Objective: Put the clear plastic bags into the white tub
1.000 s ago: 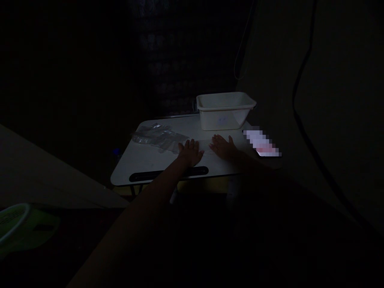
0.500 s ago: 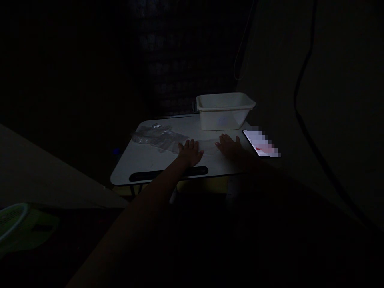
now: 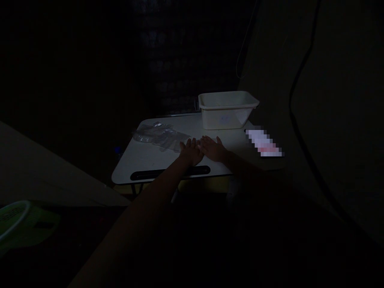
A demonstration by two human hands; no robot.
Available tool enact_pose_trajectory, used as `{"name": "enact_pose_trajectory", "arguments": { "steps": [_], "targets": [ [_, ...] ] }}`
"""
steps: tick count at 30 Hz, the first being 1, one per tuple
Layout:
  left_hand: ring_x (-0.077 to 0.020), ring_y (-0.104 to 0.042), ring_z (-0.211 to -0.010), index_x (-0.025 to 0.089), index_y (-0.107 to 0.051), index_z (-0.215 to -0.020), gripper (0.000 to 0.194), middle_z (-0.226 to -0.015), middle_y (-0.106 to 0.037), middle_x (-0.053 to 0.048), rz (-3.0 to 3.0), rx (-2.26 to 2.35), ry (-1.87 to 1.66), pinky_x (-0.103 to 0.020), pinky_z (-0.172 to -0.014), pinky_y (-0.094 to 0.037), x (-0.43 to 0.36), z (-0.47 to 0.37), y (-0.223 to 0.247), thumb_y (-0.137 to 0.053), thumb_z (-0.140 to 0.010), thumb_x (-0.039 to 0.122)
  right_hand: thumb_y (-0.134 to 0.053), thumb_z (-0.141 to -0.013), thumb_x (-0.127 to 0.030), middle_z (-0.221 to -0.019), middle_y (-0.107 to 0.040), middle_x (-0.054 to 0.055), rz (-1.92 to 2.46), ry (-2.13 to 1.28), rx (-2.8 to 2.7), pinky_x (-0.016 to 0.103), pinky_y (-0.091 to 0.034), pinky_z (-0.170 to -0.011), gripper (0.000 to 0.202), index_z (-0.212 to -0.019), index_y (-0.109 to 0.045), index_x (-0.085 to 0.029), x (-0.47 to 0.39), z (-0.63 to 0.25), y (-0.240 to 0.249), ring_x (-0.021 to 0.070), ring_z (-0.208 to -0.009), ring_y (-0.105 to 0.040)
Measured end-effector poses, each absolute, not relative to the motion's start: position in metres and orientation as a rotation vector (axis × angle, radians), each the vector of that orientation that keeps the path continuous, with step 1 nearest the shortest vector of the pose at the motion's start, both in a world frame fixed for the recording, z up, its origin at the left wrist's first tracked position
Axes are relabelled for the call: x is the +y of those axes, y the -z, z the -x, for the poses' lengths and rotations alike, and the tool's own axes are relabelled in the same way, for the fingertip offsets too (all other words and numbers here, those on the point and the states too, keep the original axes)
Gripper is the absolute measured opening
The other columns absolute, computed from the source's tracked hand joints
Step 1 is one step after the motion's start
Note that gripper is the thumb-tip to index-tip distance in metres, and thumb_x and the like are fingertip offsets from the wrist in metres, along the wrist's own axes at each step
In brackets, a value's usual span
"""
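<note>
My left hand [image 3: 191, 153] lies flat near the middle of the small white table [image 3: 150, 158], fingers spread. Close beside it on the right, my right hand [image 3: 213, 149] is also flat with the thumb out, its fingertips against or just over the left hand's edge. Under and around both hands is thin clear plastic, mostly covered by them. To the left of the hands, crumpled clear plastic bags [image 3: 159, 134] are spread on the tabletop; whether they join the piece under my hands I cannot tell.
A white plastic tub [image 3: 225, 116] stands at the table's back right. Right of the hands lies a lit phone or tablet [image 3: 265, 143], its screen blurred out. A black slot [image 3: 147, 175] runs along the front edge. A green basket [image 3: 30, 224] is at lower left. The room is very dark.
My right hand has slid left across the plastic until it meets my left hand. My left hand stays flat in about the same place.
</note>
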State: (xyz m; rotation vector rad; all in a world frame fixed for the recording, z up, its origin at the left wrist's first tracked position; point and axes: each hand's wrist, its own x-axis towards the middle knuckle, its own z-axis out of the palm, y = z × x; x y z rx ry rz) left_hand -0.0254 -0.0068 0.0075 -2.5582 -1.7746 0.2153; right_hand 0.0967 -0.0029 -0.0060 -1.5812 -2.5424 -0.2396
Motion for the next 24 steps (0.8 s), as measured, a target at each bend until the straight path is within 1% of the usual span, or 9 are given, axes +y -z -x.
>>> {"name": "enact_pose_trajectory", "arguments": {
  "steps": [3, 7, 13, 21, 24],
  "targets": [
    [-0.0281, -0.009, -0.126, 0.012, -0.014, -0.132, 0.059, -0.139, -0.012, -0.011, 2.562, -1.782, -0.187, -0.055, -0.094, -0.012, -0.007, 0.025, -0.008, -0.009, -0.082, 0.044, -0.013, -0.086, -0.035, -0.133, -0.031, 0.011, 1.641, 0.202, -2.526, 0.054, -0.022, -0.093, 0.049, -0.123, -0.036, -0.014, -0.003, -0.102, 0.006, 0.022, -0.122, -0.025],
    [-0.0278, -0.007, -0.126, 0.013, -0.013, -0.132, 0.061, -0.139, -0.01, -0.011, 2.579, -1.798, -0.197, -0.055, -0.095, -0.011, -0.008, 0.025, -0.009, -0.007, -0.082, 0.046, -0.016, -0.086, -0.037, -0.132, -0.033, 0.011, 1.706, 0.26, -2.433, 0.054, -0.022, -0.093, 0.048, -0.123, -0.036, -0.015, 0.001, -0.116, 0.012, 0.0226, -0.122, -0.027],
    [-0.0284, -0.007, -0.126, 0.012, -0.012, -0.132, 0.062, -0.139, -0.01, -0.011, 2.58, -1.785, -0.206, -0.055, -0.095, -0.01, -0.007, 0.025, -0.008, -0.007, -0.082, 0.047, -0.014, -0.086, -0.037, -0.13, -0.036, 0.012, 1.659, 0.351, -2.369, 0.055, -0.018, -0.094, 0.048, -0.122, -0.037, -0.015, 0.003, -0.133, 0.022, 0.0213, -0.12, -0.029],
    [-0.0278, -0.007, -0.126, 0.013, -0.012, -0.132, 0.061, -0.139, -0.011, -0.011, 2.554, -1.774, -0.228, -0.054, -0.095, -0.011, -0.008, 0.026, -0.008, -0.008, -0.082, 0.046, -0.015, -0.086, -0.037, -0.13, -0.037, 0.014, 1.702, 0.411, -2.387, 0.056, -0.023, -0.091, 0.049, -0.122, -0.037, -0.012, 0.005, -0.146, 0.023, 0.0241, -0.12, -0.03],
    [-0.0272, -0.006, -0.126, 0.014, -0.012, -0.133, 0.061, -0.139, -0.01, -0.01, 2.554, -1.782, -0.222, -0.054, -0.095, -0.011, -0.007, 0.026, -0.008, -0.007, -0.082, 0.047, -0.014, -0.086, -0.037, -0.13, -0.036, 0.014, 1.706, 0.429, -2.394, 0.056, -0.022, -0.091, 0.049, -0.122, -0.037, -0.012, 0.005, -0.149, 0.023, 0.0233, -0.12, -0.029]
  ]
}}
